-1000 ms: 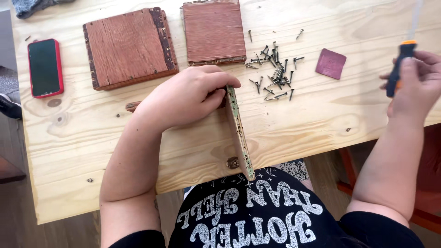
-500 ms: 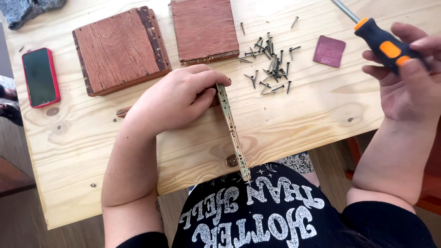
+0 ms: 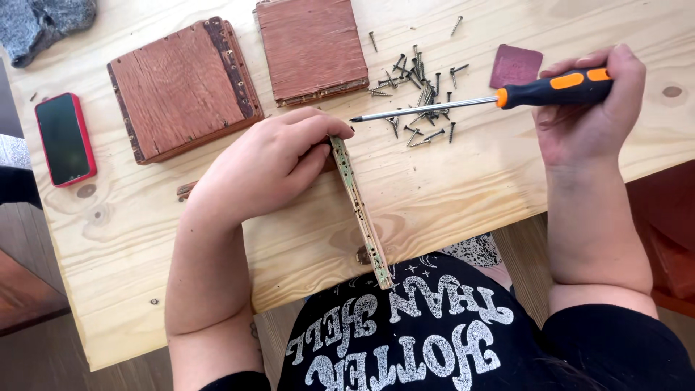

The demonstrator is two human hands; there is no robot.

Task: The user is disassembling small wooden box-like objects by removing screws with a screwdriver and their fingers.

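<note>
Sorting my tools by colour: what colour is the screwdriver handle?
Black with orange patches on the screwdriver handle, held in the right hand; the head view shows it.

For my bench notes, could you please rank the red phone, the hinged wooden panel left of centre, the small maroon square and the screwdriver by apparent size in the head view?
1. hinged wooden panel, largest.
2. screwdriver, longer than the phone but thin; their order is unsure.
3. red phone.
4. small maroon square, smallest.

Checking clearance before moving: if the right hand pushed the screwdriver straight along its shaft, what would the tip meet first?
Probably the left hand: the screwdriver in the right hand points at its fingertips, atop the upright strip. Depth is unclear, so it might pass just above.
</note>
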